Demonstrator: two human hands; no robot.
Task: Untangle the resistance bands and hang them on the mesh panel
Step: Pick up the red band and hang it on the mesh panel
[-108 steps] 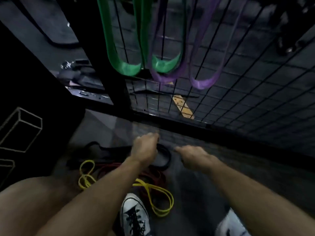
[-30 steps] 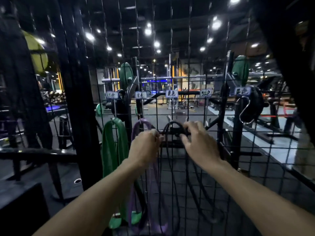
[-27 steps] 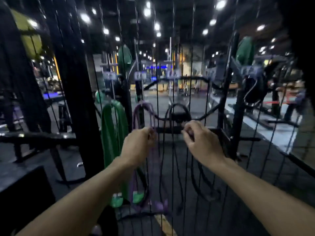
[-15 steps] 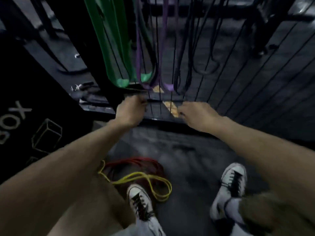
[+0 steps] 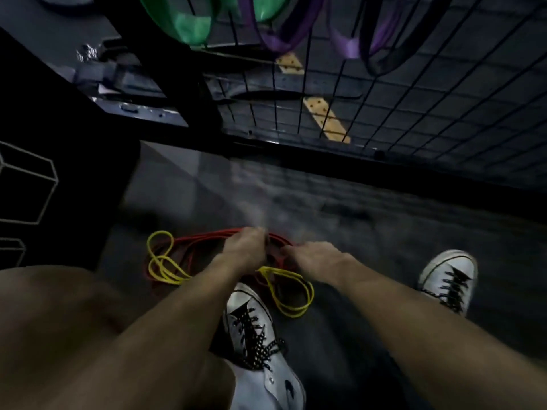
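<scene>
At nine o'clock stood a black box (image 5: 44, 179) with a cube drawn on it in pale lines, and below it, at eight o'clock, the person's bare left knee filled the corner. Just right of the box, on the dark floor (image 5: 370, 208), lay a tangle of thin bands: a yellow band (image 5: 161, 266) looped at its left edge, running under the forearms to a second pair of yellow loops at about six o'clock, and a red band (image 5: 201, 236) coiled through and around it.

The left hand (image 5: 244, 251) reached down onto the top of the red coil near the centre, fingers curled; motion blur left it unclear whether it actually gripped the band or only touched it. The right hand (image 5: 312, 258) lay just beside it, at the right edge of the same coil, fingers bent downward; I cannot tell whether they had closed on anything.

Below the hands, a white sneaker (image 5: 254, 327) with black laces touched the yellow loops. A second white sneaker (image 5: 447, 279) stood well apart at four o'clock.

Along the top ran the mesh panel (image 5: 444, 99), from twelve to two o'clock. Already hanging on it, left to right, were the bottoms of green bands (image 5: 192, 26), purple bands (image 5: 279, 42) and a black band (image 5: 384, 65). Behind the mesh, a yellow strip (image 5: 325, 118) marked the floor.
</scene>
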